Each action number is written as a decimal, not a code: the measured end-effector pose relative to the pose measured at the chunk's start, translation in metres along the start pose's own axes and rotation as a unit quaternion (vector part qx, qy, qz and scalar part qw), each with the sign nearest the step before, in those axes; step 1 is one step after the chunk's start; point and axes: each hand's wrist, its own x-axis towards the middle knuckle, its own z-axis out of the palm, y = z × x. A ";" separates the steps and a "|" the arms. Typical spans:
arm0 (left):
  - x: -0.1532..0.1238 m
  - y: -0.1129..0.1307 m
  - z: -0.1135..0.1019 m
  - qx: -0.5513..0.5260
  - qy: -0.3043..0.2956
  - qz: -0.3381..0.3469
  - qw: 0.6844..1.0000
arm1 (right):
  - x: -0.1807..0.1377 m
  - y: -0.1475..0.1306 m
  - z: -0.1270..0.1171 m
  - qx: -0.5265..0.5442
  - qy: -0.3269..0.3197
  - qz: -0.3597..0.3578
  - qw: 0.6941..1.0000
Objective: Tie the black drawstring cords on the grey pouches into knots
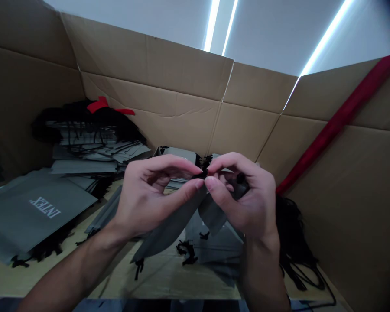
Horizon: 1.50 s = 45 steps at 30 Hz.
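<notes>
My left hand (149, 197) and my right hand (251, 197) meet in the middle of the head view, thumbs and forefingers pinched. Between the fingertips is a small piece of black cord (199, 175). A grey drawstring pouch (170, 232) hangs tilted below the fingers, a knotted black cord end at its lower corner. Something dark lies in the curled palm of my right hand, too shadowed to name. Behind and beneath my right hand lie more grey pouches (214, 251) with black cords.
At left lies a grey pouch lettered INTEX (35, 208), before a pile of grey pouches (87, 151) topped with black cords and a red strip (98, 104). Black cords (294, 236) heap at right. Cardboard walls (182, 112) surround the wooden table (169, 281); a red band (338, 121) crosses one.
</notes>
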 end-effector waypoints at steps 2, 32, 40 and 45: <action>-0.001 0.000 0.001 0.010 -0.002 0.007 1.000 | 0.001 0.000 -0.001 0.004 -0.016 0.006 1.000; 0.005 -0.002 -0.004 0.001 -0.121 -0.054 0.991 | 0.005 -0.002 -0.005 -0.048 0.006 0.018 0.999; 0.006 0.001 -0.010 0.125 -0.130 -0.019 0.983 | 0.005 -0.002 -0.006 -0.059 0.020 0.023 0.998; 0.006 0.004 -0.013 0.142 -0.147 -0.014 0.979 | 0.005 -0.003 -0.012 -0.007 -0.019 0.037 0.999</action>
